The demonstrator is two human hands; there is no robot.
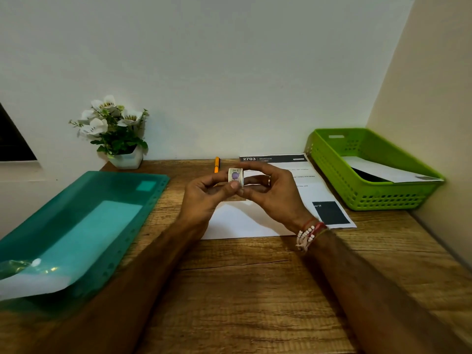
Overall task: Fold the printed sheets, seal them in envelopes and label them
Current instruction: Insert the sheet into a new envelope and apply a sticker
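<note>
The flat white envelope (237, 223) lies crosswise on the wooden table (242, 290), directly beneath both hands. The left hand (204, 195) and right hand (270, 192) together pinch the small white purple-printed label roll (235, 177) above it, equally near.

Grainy matt wooden desk (229, 290), glossy translucent plastic folder (84, 226), perforated plastic basket (332, 159), matt paper sheet (293, 175).

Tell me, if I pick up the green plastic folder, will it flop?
Probably floppy: the folder looks thin and see-through, and its near end bends up. Likely light, since it seems to hold only paper. Its glossy surface may be slippery.
</note>
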